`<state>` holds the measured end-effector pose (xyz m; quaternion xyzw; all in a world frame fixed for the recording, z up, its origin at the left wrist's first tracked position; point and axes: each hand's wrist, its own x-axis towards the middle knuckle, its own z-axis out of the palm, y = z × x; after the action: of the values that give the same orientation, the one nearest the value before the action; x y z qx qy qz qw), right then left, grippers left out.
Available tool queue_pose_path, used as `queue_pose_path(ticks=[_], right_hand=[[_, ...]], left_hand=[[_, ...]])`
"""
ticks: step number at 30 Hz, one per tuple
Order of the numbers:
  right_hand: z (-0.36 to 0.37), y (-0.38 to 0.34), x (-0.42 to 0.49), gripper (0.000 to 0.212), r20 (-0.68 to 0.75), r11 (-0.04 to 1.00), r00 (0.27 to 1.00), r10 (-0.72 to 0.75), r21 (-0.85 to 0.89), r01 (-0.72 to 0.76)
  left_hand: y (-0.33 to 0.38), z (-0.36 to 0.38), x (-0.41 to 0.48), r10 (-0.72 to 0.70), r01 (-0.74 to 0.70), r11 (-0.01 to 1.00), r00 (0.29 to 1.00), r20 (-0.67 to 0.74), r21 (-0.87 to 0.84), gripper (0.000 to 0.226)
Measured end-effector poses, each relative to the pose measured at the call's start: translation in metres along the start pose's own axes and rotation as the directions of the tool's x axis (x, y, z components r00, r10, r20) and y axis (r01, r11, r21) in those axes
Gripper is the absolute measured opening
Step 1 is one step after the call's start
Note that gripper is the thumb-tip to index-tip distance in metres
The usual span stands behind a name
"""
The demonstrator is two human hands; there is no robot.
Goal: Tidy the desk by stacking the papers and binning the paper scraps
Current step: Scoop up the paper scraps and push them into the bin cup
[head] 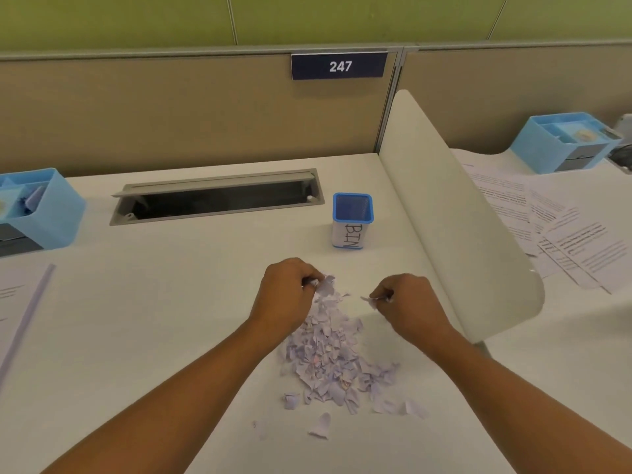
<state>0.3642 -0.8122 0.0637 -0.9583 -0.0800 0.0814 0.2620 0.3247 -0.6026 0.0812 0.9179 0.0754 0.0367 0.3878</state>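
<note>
1. The left hand and right hand curl over paper scraps, hiding their fingertips.
2. The left edge cuts off a blue organiser and a sheet.
3. Print on the papers beyond the divider is too small to read.

Office workstation. A desk backs onto a cubicle partition carrying a number plate marked 247. A cable hatch is recessed in the desktop; a divider screens the neighbouring place, where printed sheets and a blue organiser lie.
</note>
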Motion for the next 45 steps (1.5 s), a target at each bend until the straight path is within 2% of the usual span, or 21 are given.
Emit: queue_pose_path(ticks=[4,6,12,17,20,22,25,33,38,41,45], right_hand=[[-0.03,-0.018,0.036,0.016,-0.054,0.99,0.999,-0.001,0.139,0.008],[-0.045,-0.027,0.058,0.021,-0.078,0.988,0.997,-0.008,0.154,0.02],[-0.059,-0.048,0.129,0.008,-0.116,0.999,0.993,0.039,0.003,-0.039],[-0.045,-0.052,0.164,0.022,-0.084,0.983,0.989,0.125,-0.128,-0.135],[-0.036,-0.056,0.174,0.024,-0.082,0.984,0.99,0.112,-0.127,-0.122],[-0.032,-0.059,0.178,0.023,-0.093,0.985,0.992,0.089,-0.142,-0.102],[-0.026,-0.064,0.179,0.024,-0.078,0.981,0.993,0.09,-0.167,-0.102],[-0.025,-0.081,0.178,0.026,-0.045,0.988,0.991,0.124,-0.084,-0.127],[-0.03,-0.088,0.173,0.016,0.03,0.996,0.995,0.093,0.009,-0.093],[-0.03,-0.092,0.17,0.02,0.023,0.991,0.996,0.085,0.1,-0.087],[-0.028,-0.093,0.168,0.027,0.033,0.991,0.997,0.063,0.115,-0.066]], left_hand=[[0.024,-0.004,0.045,0.046,-0.045,0.999,0.999,-0.014,0.03,0.019],[0.035,-0.004,0.072,0.06,-0.059,0.997,0.998,-0.019,0.052,0.019],[0.065,0.006,0.148,-0.008,0.0,0.989,0.999,0.05,0.148,0.018],[0.071,0.028,0.179,-0.15,0.096,0.949,0.976,0.16,0.301,0.03],[0.074,0.031,0.185,-0.169,0.108,0.928,0.975,0.142,0.357,0.014],[0.072,0.032,0.188,-0.186,0.127,0.914,0.975,0.12,0.385,0.037],[0.066,0.03,0.188,-0.207,0.152,0.907,0.973,0.099,0.393,0.046],[0.06,0.017,0.186,-0.203,0.126,0.917,0.964,0.17,0.378,0.024],[0.057,0.009,0.182,-0.189,0.125,0.938,0.967,0.174,0.324,0.014],[0.054,0.008,0.179,-0.176,0.128,0.951,0.972,0.153,0.282,0.023],[0.055,0.002,0.175,-0.155,0.117,0.965,0.976,0.153,0.235,0.023]])
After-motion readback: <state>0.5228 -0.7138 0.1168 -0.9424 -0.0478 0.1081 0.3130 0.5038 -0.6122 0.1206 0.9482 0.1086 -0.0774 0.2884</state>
